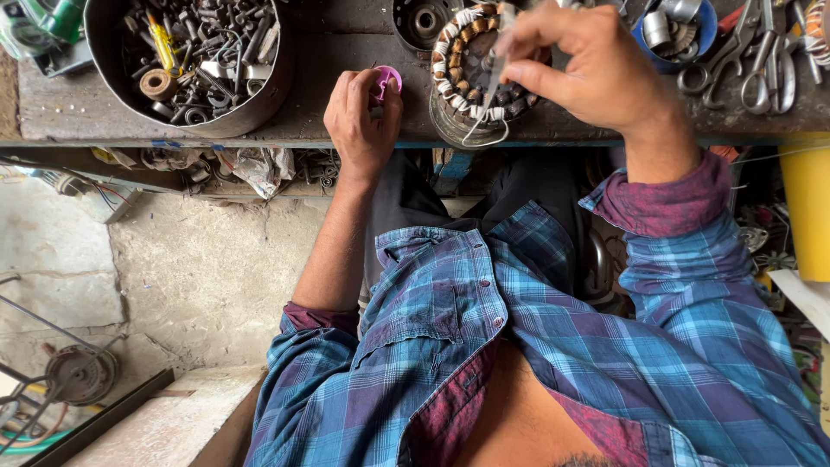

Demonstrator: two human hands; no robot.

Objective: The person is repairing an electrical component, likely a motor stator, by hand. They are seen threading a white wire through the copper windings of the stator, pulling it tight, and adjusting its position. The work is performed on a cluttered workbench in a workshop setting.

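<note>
Stator winding (478, 54) sits on the bench edge (328, 121), a ring of copper coils with white ties, right in front of us. Our right hand (596, 69) is over it, fingers pinched shut on a thin wire or needle-like strip (494, 82) that runs down across the coils, its long axis pointing back toward our chest. Our left hand (363, 117) rests just beside the ring on its left, curled closed around a small pink spool (386, 80). So the ring lies between our two hands, the right one nearer. A pan of bolts (194, 60) stands farther left.
</note>
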